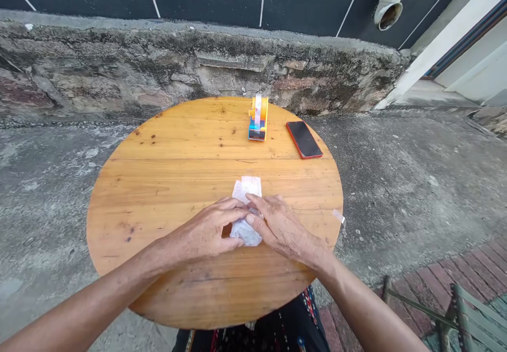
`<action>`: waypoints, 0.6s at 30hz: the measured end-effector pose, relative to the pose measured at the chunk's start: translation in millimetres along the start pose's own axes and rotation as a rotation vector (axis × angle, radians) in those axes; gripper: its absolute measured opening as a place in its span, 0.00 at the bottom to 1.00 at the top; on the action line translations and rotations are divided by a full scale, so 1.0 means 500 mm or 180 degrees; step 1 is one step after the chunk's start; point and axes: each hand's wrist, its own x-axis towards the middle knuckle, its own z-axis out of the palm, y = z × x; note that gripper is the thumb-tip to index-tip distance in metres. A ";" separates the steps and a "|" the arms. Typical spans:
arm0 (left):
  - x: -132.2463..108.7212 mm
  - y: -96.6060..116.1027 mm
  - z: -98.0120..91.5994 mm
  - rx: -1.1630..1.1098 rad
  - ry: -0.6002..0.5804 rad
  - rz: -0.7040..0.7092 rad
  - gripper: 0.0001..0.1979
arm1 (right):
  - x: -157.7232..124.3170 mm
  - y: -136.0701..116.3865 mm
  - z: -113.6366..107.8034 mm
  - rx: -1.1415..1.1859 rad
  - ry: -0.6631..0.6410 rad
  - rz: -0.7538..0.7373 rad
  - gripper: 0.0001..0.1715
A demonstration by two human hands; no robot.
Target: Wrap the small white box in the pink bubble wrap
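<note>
A white, crinkled bundle of paper or thin wrap (246, 231) lies on the round wooden table (158, 199) in front of me. A flatter white flap (251, 184) sticks out at its far end. My left hand (219, 224) holds the bundle from the left, fingers curved over it and thumb at the near side. From the right, my right hand (279, 224) presses on it with thumb and fingers, their tips close to those of the left. What the wrap contains, if anything, is hidden.
A yellow and blue tape dispenser (258, 119) stands at the table's far side. Right of it lies a phone in a red case (304, 140). A strip of clear tape (338, 216) hangs at the right edge. A green chair (455, 310) stands at lower right.
</note>
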 end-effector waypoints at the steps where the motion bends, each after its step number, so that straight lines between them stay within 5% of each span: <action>1: 0.001 -0.003 0.000 -0.0031 0.0014 0.0014 0.21 | 0.002 0.000 0.003 -0.0065 0.0034 -0.0015 0.26; 8: 0.010 -0.010 -0.011 -0.0368 -0.0210 -0.0221 0.20 | 0.008 -0.002 0.001 0.0150 0.0285 0.0015 0.22; 11: 0.010 -0.015 -0.013 -0.0526 -0.0343 -0.0371 0.22 | -0.005 0.006 -0.005 0.0493 0.0327 -0.0041 0.28; 15: 0.010 -0.025 -0.013 -0.0649 -0.0383 -0.0557 0.23 | -0.022 0.026 -0.010 0.0667 -0.0031 -0.0074 0.41; 18: 0.016 -0.028 -0.018 -0.0642 -0.0428 -0.0617 0.22 | -0.021 0.035 -0.011 0.0519 -0.0223 -0.0121 0.38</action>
